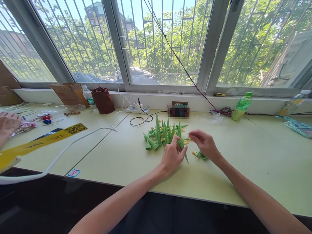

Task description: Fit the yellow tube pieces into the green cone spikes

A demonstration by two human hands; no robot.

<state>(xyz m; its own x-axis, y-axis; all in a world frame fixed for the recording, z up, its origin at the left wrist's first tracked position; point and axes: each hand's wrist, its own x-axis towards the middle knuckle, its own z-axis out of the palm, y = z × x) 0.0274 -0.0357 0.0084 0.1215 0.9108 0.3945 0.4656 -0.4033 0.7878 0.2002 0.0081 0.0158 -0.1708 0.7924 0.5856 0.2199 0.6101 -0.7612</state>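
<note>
My left hand holds a green cone between thumb and fingers, its tip slanting down to the right. Just right of it, my right hand is pinched at the fingertips around a small yellow piece, partly hidden by the fingers. Behind my left hand lies a pile of green cones, some upright and some on their sides, with small yellow pieces among them. A few green parts and a yellow peg rest below my right hand.
Behind the pile stand a small box and a power strip with cables. A green bottle is at the back right, a brown pouch at the back left. Another person's hand and a yellow tag on a white cable appear left.
</note>
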